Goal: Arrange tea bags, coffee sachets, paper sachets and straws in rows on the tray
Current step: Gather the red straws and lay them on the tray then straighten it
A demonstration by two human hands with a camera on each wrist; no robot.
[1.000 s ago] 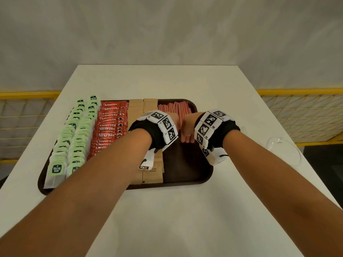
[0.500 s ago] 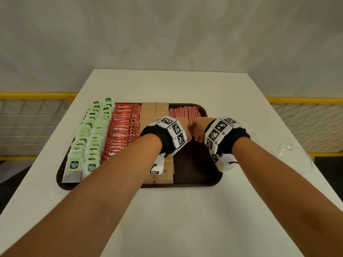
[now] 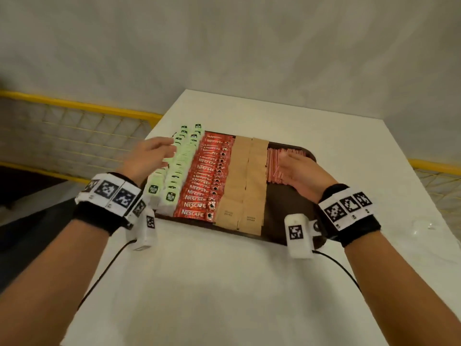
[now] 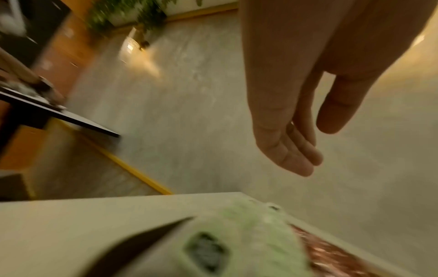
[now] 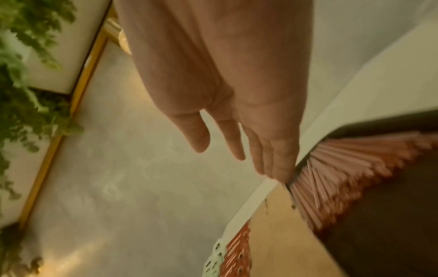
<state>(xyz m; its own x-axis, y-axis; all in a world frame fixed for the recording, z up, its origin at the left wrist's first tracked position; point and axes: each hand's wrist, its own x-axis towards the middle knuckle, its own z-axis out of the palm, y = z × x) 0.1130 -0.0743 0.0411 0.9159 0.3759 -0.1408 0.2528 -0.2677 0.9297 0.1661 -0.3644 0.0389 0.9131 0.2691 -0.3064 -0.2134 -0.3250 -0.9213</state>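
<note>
The tray (image 3: 291, 236) lies on the white table (image 3: 224, 283), and all four kinds of goods are on it in rows running away from me: green tea bags (image 3: 174, 176) at the left, red coffee sachets (image 3: 207, 181) next, then two rows of brown paper sachets (image 3: 245, 181), and the red straws (image 3: 273, 163) at the far right. I judge the arranging is nearly complete and I am only straightening the edges.

My left hand (image 3: 147, 156) is over the outer side of the tea bags with fingers stretched and relaxed, holding nothing; this position, I think, is for pushing the row inward. My right hand (image 3: 299, 173) lies flat beside the straws, fingers straight, also gripping nothing, probably to keep them together.

From the head view I cannot tell if the right fingers really touch the straws. The left wrist view is blurred. A clear object (image 3: 424, 227) at the table's right edge is too faint to identify.
</note>
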